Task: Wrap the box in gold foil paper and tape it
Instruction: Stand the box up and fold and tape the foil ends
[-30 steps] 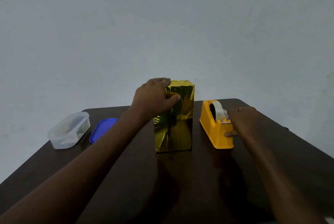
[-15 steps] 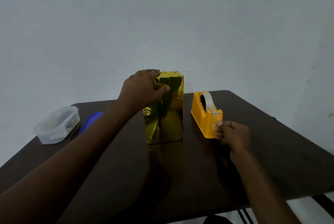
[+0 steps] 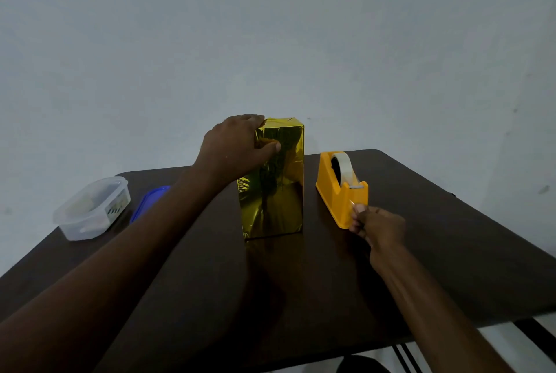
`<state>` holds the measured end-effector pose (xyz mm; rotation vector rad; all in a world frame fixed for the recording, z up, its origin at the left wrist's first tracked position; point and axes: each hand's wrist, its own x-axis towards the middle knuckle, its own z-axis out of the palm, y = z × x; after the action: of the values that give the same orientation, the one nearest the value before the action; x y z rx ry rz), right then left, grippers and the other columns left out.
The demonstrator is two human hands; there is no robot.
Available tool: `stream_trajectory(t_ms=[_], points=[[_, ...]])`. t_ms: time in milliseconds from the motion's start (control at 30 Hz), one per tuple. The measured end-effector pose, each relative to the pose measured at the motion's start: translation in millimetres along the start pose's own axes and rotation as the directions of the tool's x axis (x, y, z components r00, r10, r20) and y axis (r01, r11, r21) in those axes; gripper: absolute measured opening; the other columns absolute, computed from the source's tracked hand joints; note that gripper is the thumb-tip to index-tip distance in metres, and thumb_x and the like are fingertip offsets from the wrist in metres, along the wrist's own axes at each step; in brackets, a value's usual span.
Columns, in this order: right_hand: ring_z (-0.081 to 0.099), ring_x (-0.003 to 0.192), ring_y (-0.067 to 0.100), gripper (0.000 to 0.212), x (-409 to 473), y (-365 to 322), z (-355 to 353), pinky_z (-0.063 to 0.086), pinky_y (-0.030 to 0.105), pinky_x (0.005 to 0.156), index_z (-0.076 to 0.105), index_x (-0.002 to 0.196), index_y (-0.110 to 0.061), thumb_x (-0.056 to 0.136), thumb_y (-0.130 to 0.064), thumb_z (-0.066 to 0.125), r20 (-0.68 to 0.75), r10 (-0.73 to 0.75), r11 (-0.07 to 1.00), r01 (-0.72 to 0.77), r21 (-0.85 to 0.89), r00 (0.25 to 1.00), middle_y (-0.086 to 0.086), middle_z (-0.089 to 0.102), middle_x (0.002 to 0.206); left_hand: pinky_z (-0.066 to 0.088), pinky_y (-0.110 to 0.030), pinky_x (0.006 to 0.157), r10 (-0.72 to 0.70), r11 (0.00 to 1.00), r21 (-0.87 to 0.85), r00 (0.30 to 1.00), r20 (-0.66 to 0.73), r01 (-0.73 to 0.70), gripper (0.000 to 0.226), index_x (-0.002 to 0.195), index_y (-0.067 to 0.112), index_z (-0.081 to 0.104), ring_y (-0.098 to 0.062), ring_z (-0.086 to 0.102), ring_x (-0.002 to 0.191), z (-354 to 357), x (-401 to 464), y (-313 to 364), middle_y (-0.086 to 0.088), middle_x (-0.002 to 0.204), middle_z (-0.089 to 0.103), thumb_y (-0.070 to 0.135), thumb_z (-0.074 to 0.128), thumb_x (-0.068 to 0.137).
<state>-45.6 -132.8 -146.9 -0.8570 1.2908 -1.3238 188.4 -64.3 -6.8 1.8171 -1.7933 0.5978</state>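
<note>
A tall box wrapped in gold foil [image 3: 278, 189] stands upright in the middle of the dark table [image 3: 301, 288]. My left hand [image 3: 234, 148] grips its upper left corner, thumb pressed on the front face. To the box's right sits an orange tape dispenser [image 3: 340, 192] with a roll of clear tape. My right hand [image 3: 377, 226] is just in front of the dispenser's near end, fingers pinched on a strip of tape that runs from the cutter.
A clear plastic container [image 3: 93, 208] holding small items sits at the table's left, with its blue lid [image 3: 150, 201] lying beside it. A plain wall rises behind the table. The table's near right edge [image 3: 481, 323] shows dark legs beneath.
My right hand moved from the top of the dispenser down to its near end and pinched the tape. The left hand kept its hold on the box.
</note>
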Motion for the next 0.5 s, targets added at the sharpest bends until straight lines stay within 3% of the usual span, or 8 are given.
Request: stream_trajectory(t_ms=[200,400,500], points=[[0.063,0.071,0.018,0.01,-1.5,3.1,-0.9,0.051,0.028,0.062,0.066,0.085,-0.01,0.092,-0.017,0.066,-0.03,-0.057,0.997,0.055,-0.06,0.998,0.006,0.067,0.082,0.043,-0.036,0.095,-0.008,1.0,0.006,1.0,0.004,0.008,0.067,0.141,0.021,0.048,-0.019,0.047,0.131,-1.3,-1.7,1.3,0.004,0.143,0.051,0.059,0.056,0.087],[0.062,0.069,0.017,0.014,-12.5,6.0,-4.5,0.055,0.039,0.078,0.064,0.077,-0.015,0.092,-0.015,0.066,-0.001,-0.136,0.979,0.135,-0.154,0.991,0.007,0.068,0.085,0.043,-0.038,0.096,-0.011,1.0,0.005,1.0,0.013,0.011,0.067,0.141,0.021,0.048,-0.02,0.047,0.131,-1.6,-2.3,2.2,0.004,0.143,0.052,0.06,0.056,0.087],[0.06,0.07,0.017,0.009,-20.8,2.0,-10.0,0.055,0.037,0.073,0.067,0.084,-0.015,0.093,-0.016,0.064,0.05,-0.196,0.97,0.201,-0.136,0.979,0.003,0.067,0.083,0.043,-0.038,0.096,-0.017,1.0,0.004,1.0,0.008,0.017,0.067,0.141,0.021,0.048,-0.02,0.046,0.132,-0.9,-3.2,1.4,0.004,0.144,0.051,0.06,0.056,0.087]])
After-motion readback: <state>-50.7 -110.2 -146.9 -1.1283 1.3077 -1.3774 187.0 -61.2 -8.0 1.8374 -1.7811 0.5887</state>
